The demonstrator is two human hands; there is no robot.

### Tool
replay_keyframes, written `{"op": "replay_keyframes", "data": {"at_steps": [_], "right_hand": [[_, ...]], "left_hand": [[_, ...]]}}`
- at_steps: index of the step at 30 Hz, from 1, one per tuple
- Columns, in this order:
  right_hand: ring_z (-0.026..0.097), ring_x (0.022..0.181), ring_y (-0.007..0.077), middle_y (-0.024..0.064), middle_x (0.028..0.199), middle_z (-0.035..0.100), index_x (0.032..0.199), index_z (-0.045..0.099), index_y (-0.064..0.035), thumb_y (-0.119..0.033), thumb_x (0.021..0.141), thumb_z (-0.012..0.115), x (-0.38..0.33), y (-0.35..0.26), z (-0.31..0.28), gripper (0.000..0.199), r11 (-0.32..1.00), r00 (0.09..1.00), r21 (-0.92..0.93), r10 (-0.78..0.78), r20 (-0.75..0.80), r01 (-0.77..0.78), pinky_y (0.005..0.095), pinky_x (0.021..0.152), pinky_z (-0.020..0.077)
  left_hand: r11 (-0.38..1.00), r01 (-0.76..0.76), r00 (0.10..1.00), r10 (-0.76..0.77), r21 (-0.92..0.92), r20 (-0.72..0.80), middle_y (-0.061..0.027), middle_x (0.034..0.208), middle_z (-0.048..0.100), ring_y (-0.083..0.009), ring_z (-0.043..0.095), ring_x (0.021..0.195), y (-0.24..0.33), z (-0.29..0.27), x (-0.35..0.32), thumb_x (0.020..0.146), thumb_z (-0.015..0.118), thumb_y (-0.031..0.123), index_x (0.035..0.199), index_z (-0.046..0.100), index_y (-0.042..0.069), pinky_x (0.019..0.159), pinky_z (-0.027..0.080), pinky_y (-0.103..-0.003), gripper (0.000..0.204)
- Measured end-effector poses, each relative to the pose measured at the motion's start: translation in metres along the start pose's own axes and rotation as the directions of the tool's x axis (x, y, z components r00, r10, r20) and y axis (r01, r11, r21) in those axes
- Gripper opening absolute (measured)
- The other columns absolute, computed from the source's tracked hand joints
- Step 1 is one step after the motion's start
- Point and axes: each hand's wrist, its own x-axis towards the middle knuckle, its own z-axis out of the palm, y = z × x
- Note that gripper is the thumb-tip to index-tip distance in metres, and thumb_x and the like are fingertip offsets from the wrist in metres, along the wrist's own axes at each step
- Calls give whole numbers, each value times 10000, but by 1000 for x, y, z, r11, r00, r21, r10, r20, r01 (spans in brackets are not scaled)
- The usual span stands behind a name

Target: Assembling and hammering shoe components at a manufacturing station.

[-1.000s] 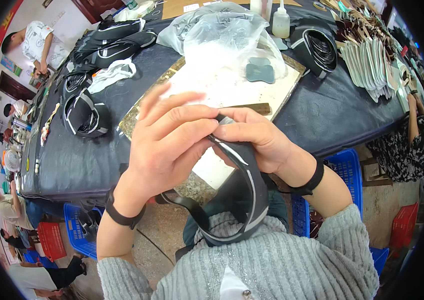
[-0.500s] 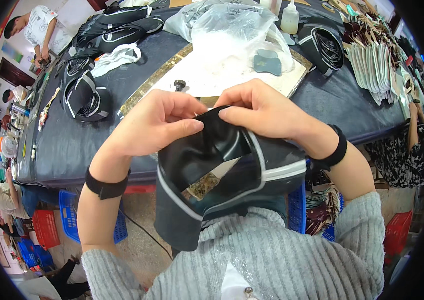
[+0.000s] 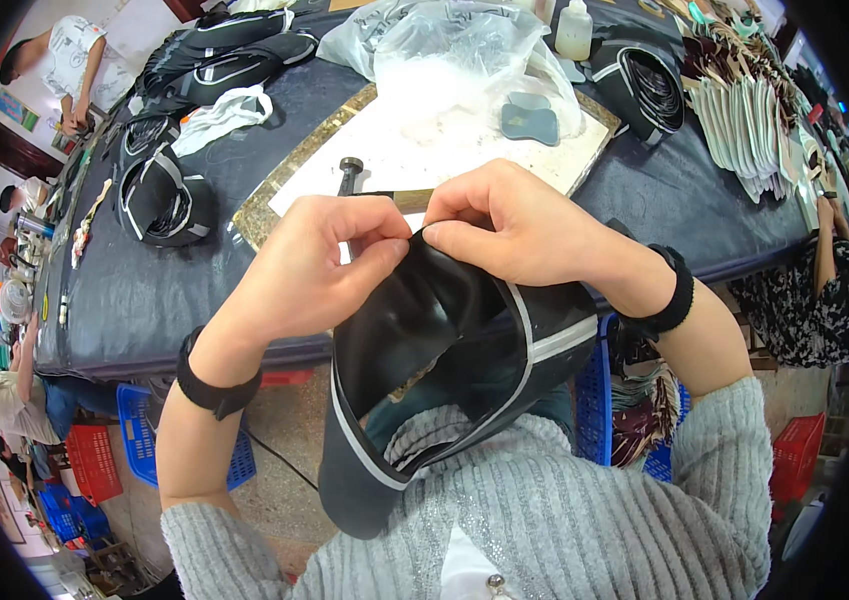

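A black leather shoe upper [image 3: 404, 310] with pale strips along its edges hangs between my two hands, over my lap and against my grey sweater. My left hand [image 3: 334, 255] pinches its far edge between thumb and fingers. Right beside it, my right hand [image 3: 504, 225] pinches the same edge, the two grips almost meeting. The upper's lower part opens into a loop, through which my clothing shows. Just beyond my hands lies a hammer [image 3: 349, 170] with a dark round metal head, partly hidden by my left hand.
A white board [image 3: 334, 150] with a worn brown rim lies on the dark-covered table [image 3: 244, 205]. On it are clear plastic bags [image 3: 444, 60] and a grey-blue flat piece [image 3: 530, 124]. Rolled black uppers [image 3: 166, 198], a squeeze bottle [image 3: 574, 30] and stacked pale pieces [image 3: 739, 130] stand around. Blue baskets [image 3: 139, 430] flank me below.
Both hands have closed into tighter pinches at the upper's far edge. The upper has swung downward and its folds have shifted, hiding the board's rim formerly seen through it.
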Motion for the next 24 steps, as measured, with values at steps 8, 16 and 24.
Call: {"op": "replay_keyframes", "data": {"at_steps": [8, 16, 24], "right_hand": [[511, 611, 62, 27, 631, 595, 803, 662, 33, -125, 829, 584, -1, 16, 3, 179, 981, 999, 188, -47, 7, 44, 253, 566, 425], [473, 619, 30, -32, 674, 569, 863, 655, 9, -90, 878, 606, -2, 7, 0, 112, 996, 997, 53, -76, 10, 76, 206, 558, 395], [443, 580, 59, -15, 614, 527, 785, 587, 8, -72, 848, 611, 6, 16, -2, 104, 963, 967, -230, -183, -178, 140, 248, 532, 382]], "left_hand": [[738, 320, 948, -253, -594, 195, -10, 820, 645, -51, 563, 761, -16, 2, -2, 957, 575, 181, 922, 657, 6, 703, 440, -199, 197], [956, 234, 968, -212, -175, 132, -33, 689, 638, -72, 559, 633, 0, 2, -2, 848, 628, 70, 853, 647, -50, 600, 470, -252, 123], [914, 225, 974, -220, -338, 54, -22, 660, 603, -51, 538, 641, -10, 16, 5, 813, 635, 46, 817, 624, -38, 587, 453, -237, 84]]}}
